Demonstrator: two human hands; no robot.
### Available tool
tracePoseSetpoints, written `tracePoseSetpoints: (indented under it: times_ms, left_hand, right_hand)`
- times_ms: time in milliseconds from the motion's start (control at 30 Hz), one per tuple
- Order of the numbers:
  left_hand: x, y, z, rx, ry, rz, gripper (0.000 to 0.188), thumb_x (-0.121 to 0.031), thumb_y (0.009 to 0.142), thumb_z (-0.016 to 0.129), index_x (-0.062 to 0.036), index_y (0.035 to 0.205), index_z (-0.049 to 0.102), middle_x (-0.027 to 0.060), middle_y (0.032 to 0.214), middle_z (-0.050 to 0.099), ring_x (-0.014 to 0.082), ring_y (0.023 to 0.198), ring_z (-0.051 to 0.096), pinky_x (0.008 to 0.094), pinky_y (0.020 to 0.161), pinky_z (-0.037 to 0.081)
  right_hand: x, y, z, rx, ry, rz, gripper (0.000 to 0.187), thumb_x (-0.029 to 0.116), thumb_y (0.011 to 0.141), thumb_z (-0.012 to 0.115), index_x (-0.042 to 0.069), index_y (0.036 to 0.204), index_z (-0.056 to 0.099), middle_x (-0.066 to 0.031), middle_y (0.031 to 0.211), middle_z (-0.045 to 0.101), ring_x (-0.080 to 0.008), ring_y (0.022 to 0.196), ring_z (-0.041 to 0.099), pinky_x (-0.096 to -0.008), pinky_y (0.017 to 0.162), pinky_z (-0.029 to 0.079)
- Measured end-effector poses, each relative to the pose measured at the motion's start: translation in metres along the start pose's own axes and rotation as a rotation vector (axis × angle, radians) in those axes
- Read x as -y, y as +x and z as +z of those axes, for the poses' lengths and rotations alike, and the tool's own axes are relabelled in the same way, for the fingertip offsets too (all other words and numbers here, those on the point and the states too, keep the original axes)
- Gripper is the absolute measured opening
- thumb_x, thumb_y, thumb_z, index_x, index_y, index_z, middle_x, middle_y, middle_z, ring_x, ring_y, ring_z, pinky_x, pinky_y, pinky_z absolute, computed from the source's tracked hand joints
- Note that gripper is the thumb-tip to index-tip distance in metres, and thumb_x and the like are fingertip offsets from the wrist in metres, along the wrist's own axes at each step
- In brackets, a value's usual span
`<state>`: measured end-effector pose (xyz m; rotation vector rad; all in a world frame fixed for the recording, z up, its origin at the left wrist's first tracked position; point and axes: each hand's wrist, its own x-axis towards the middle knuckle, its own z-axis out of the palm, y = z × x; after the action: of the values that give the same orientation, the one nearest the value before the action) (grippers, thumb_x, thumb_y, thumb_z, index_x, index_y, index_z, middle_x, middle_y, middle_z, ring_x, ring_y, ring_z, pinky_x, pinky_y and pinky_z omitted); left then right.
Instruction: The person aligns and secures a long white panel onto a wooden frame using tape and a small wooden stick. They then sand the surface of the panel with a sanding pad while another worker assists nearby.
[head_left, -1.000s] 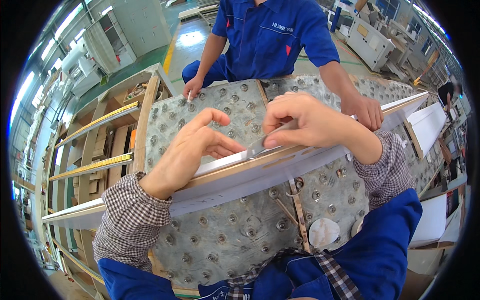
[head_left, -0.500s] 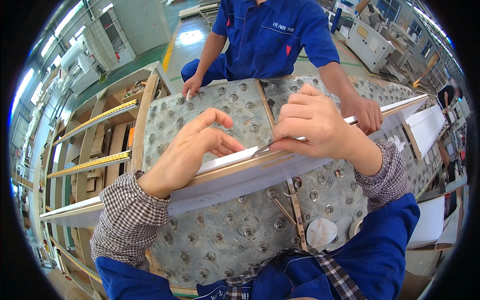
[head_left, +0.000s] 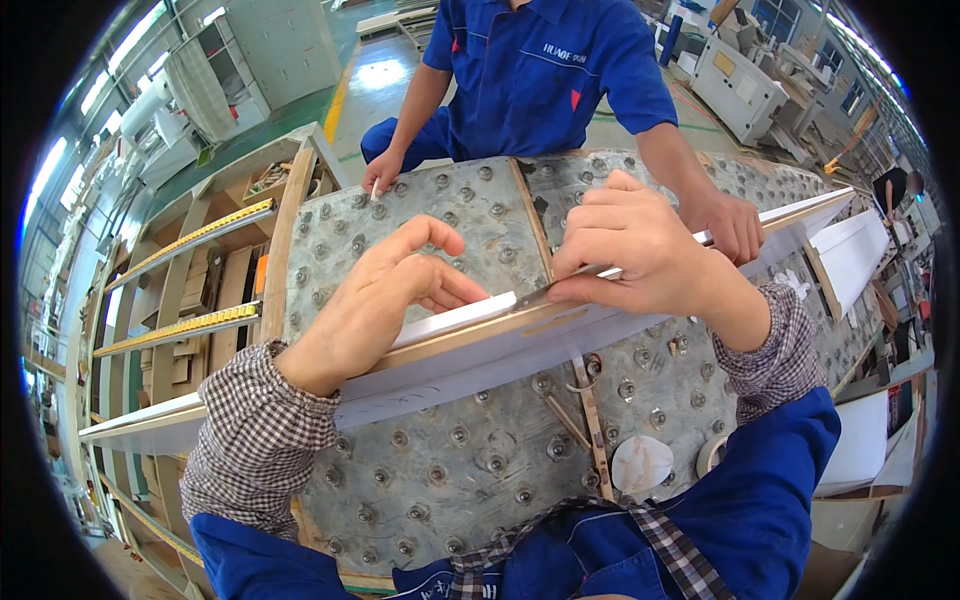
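Observation:
A long white panel (head_left: 440, 392) stands on its narrow edge across the table, with bare wood showing along its upper edge. A white strip (head_left: 460, 318) lies on that edge. My left hand (head_left: 365, 310) rests over the panel beside the strip, its fingers loosely bent and apart, gripping nothing. In a pinch, my right hand (head_left: 640, 240) holds a thin metal knife (head_left: 535, 299), its tip against the strip's end. The far end of the knife shows beyond my knuckles. Across the table, a co-worker's hand (head_left: 728, 225) steadies the panel.
The metal table (head_left: 450, 470) is studded with ball rollers. A round white disc (head_left: 642, 465) and a tape roll (head_left: 712, 455) lie near me. Left is a wooden frame (head_left: 290, 240) with yellow roller rails (head_left: 190, 328). The co-worker's other hand (head_left: 383, 172) holds a small white stick.
My right hand has shifted very slightly, and the knife blade sits at a slightly different tilt at the strip's end. My left hand stays in place.

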<state>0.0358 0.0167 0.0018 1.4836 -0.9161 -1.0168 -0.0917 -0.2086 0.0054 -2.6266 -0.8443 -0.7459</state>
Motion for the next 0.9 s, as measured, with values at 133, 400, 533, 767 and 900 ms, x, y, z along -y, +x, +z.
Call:
tracePoseSetpoints:
  times_ms: [133, 400, 533, 767, 900]
  left_hand:
    - [0.002, 0.003, 0.0, 0.003, 0.011, 0.011, 0.026, -0.015, 0.087, 0.034, -0.0014, 0.109, 0.04, 0.0227, 0.103, 0.063, 0.0224, 0.096, 0.061, 0.0325, 0.089, 0.044]
    - [0.001, 0.002, -0.002, -0.003, 0.003, -0.018, 0.025, -0.016, 0.087, 0.036, -0.0011, 0.107, 0.041, 0.025, 0.104, 0.062, 0.0237, 0.097, 0.06, 0.034, 0.092, 0.043]
    - [0.002, 0.003, -0.002, 0.007, 0.007, -0.013, 0.024, -0.017, 0.087, 0.036, -0.0013, 0.105, 0.042, 0.0243, 0.104, 0.062, 0.0235, 0.097, 0.06, 0.0339, 0.092, 0.043]
    - [0.002, 0.003, -0.003, -0.006, 0.039, -0.01, 0.024, -0.017, 0.087, 0.037, -0.0013, 0.104, 0.043, 0.0234, 0.103, 0.062, 0.0227, 0.097, 0.06, 0.0334, 0.091, 0.043]
    - [0.0, 0.002, -0.003, -0.005, 0.026, -0.019, 0.025, -0.017, 0.086, 0.036, -0.001, 0.104, 0.043, 0.0228, 0.103, 0.062, 0.022, 0.097, 0.059, 0.0329, 0.091, 0.043]
  right_hand:
    - [0.001, 0.003, 0.01, -0.045, -0.04, -0.027, 0.021, 0.021, 0.066, 0.078, 0.014, 0.07, 0.059, 0.0041, 0.062, 0.047, -0.0146, 0.059, 0.046, -0.0291, 0.058, 0.029]
    - [0.0, 0.0, 0.012, -0.102, 0.045, 0.046, 0.019, 0.02, 0.067, 0.078, 0.014, 0.071, 0.06, 0.0038, 0.064, 0.05, -0.014, 0.059, 0.046, -0.0293, 0.059, 0.029]
    - [-0.003, -0.002, 0.007, -0.061, 0.047, 0.024, 0.019, 0.02, 0.067, 0.078, 0.014, 0.071, 0.06, 0.0039, 0.064, 0.05, -0.0138, 0.059, 0.046, -0.0292, 0.059, 0.029]
    - [0.002, 0.009, 0.019, -0.072, 0.027, 0.029, 0.018, 0.025, 0.071, 0.074, 0.015, 0.07, 0.059, 0.0046, 0.065, 0.052, -0.0146, 0.064, 0.05, -0.0293, 0.063, 0.033]
    - [-0.006, 0.006, 0.014, -0.107, 0.127, 0.038, 0.017, 0.02, 0.068, 0.078, 0.015, 0.071, 0.062, 0.0049, 0.064, 0.052, -0.0131, 0.059, 0.047, -0.0288, 0.06, 0.029]
